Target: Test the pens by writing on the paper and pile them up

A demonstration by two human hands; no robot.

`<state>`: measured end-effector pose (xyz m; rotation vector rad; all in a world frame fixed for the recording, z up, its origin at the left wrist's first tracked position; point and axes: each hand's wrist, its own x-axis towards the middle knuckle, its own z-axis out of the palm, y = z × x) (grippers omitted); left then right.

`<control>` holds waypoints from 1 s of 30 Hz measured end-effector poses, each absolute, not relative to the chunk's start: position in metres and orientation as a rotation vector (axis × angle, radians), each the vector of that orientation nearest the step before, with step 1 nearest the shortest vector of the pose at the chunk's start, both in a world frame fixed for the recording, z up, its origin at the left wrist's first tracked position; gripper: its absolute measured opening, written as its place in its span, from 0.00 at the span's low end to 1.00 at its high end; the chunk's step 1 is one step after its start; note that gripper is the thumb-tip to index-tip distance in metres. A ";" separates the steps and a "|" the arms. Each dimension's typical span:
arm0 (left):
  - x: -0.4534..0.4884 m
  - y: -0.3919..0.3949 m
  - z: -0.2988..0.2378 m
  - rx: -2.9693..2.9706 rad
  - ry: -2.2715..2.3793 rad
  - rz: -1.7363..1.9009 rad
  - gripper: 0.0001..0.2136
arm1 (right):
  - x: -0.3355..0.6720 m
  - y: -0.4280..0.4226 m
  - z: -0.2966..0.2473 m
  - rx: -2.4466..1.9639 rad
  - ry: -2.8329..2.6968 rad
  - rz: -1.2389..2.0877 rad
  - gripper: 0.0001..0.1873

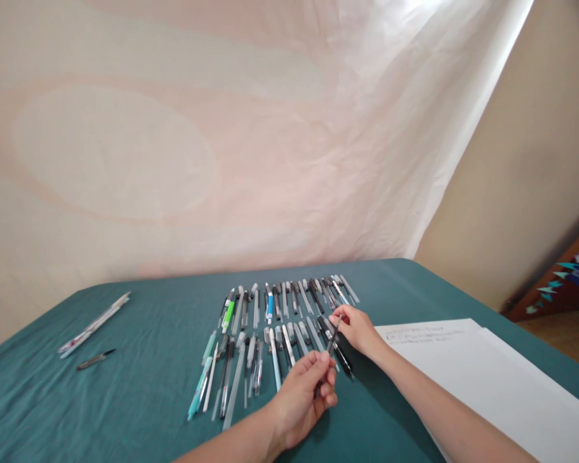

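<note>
Left hand (306, 393) grasps slim dark plastic pen (334, 338), lower centre; right hand (358, 330) at its upper end, pinch unclear. Risk: sideways slip could knock glossy thick black pen (343, 361) askew.

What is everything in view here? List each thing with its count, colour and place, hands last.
Far-row pens: too overlapped to count, mostly black and clear, mid-table
Near-row pens: too overlapped to count, black, clear, white, teal, nearer the person
Held pen: one, dark, between the hands
Long slim items: about two, whitish, table's left
Small pen: apparently one, dark, just below those
Paper: at least two sheets, white, right; writing on one
Tablecloth: one, green, underneath
Hanging cloth: one, pale pink and cream, behind
Wall: one, beige, right
Left hand: one, gripping the held pen
Right hand: one, at its upper end
</note>
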<state>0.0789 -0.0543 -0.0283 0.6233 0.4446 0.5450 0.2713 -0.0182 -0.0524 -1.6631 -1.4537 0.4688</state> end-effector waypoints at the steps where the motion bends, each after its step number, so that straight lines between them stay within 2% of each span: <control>1: 0.079 -0.054 -0.029 0.626 0.442 0.544 0.08 | 0.272 -0.018 -0.053 -1.667 -1.468 0.472 0.08; 7: 0.077 -0.054 -0.030 0.619 0.441 0.554 0.09 | 0.279 -0.019 -0.049 -1.633 -1.462 0.575 0.09; 13: 0.078 -0.054 -0.031 0.597 0.443 0.566 0.09 | 0.285 -0.034 -0.010 -1.370 -1.207 0.972 0.19; 17: 0.079 -0.053 -0.031 0.600 0.437 0.564 0.10 | 0.277 -0.041 0.002 -1.282 -1.206 1.227 0.17; 21: 0.079 -0.053 -0.031 0.612 0.444 0.565 0.10 | 0.268 -0.041 0.000 -1.189 -1.134 1.264 0.13; 30: 0.079 -0.053 -0.030 0.619 0.454 0.561 0.10 | 0.267 -0.041 0.003 -1.144 -1.113 1.320 0.14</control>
